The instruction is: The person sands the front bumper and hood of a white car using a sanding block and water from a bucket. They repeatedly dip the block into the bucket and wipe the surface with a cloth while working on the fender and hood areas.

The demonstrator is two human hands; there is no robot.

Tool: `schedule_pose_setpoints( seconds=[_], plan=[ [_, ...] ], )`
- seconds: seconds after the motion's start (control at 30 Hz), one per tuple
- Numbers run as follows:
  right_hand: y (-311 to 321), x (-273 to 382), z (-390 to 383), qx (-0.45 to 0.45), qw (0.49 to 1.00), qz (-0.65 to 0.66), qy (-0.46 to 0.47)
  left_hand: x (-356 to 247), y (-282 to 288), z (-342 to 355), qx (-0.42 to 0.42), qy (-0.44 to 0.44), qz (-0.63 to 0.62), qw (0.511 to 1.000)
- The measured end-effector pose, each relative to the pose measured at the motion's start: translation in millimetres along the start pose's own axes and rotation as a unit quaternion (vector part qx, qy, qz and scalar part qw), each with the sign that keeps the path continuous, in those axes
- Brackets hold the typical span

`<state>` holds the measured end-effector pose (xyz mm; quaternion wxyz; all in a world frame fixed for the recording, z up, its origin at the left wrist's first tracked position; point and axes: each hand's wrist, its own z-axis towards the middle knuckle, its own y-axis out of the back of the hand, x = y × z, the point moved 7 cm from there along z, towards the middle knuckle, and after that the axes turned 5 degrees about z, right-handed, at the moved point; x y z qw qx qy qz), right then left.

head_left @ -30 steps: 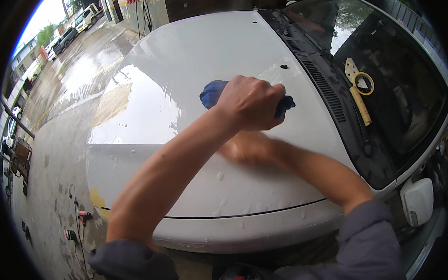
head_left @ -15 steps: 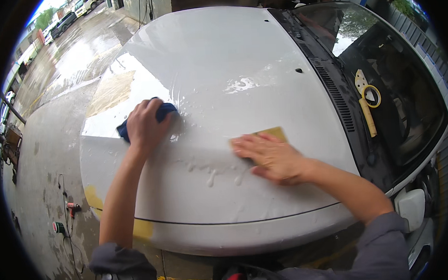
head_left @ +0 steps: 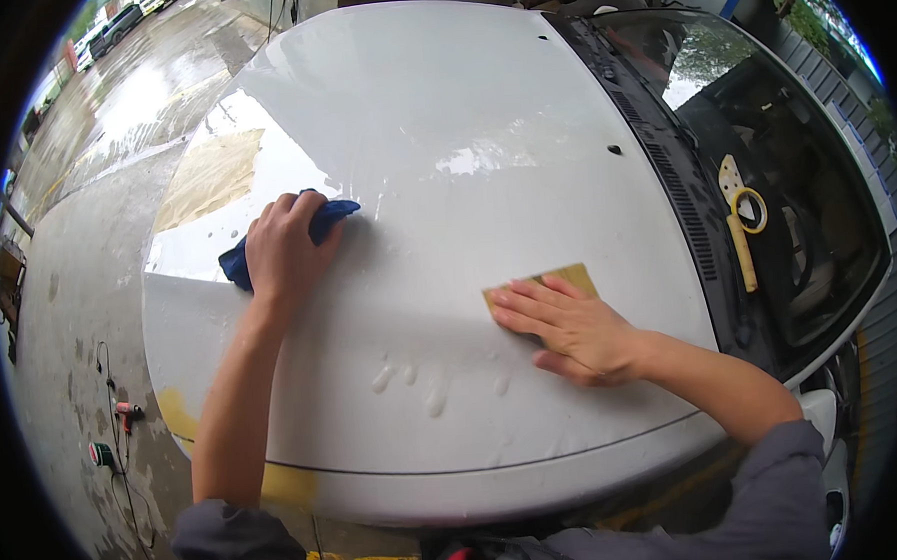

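Observation:
My left hand (head_left: 285, 249) is closed around a crumpled dark blue cloth (head_left: 331, 217) on the left part of a wet white car hood (head_left: 440, 90). The cloth pokes out on both sides of my fingers. My right hand (head_left: 578, 334) presses a tan sheet of sandpaper (head_left: 577, 277) against the hood, right of the middle. Its fingers lie nearly straight over the sheet, the thumb set apart; the sheet's underside is hidden. Milky drips (head_left: 436, 398) and water drops sit on the paint between my arms and the near edge.
At the right are the windshield (head_left: 810, 194) and black cowl grille (head_left: 677, 185). A roll of masking tape (head_left: 749, 210) and a yellow-handled tool (head_left: 743, 252) lie by the glass. Yellowish patches (head_left: 289, 485) mark the front edge. A red corded tool (head_left: 127, 411) lies on the floor.
The whole view has shifted slightly. My right hand, blurred before, shows sharper and a little farther right and nearer with the sandpaper. The milky drips look changed; my left hand keeps the cloth.

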<state>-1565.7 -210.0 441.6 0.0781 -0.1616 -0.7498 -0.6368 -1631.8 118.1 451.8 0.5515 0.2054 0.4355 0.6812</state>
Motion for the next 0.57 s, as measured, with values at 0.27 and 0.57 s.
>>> schedule_pose_setpoints(
  seconds=[0.27,0.57],
  plan=[
    [79.1,-150.5,144.7,-0.138,0.973,-0.063,-0.171,-38.0,-14.1,24.4,-0.038,-0.038,-0.063,0.997],
    [6.1,-2.8,11.0,0.037,0.999,-0.011,-0.027,-4.2,-16.5,13.0,-0.005,-0.022,-0.001,1.000]
  ],
)
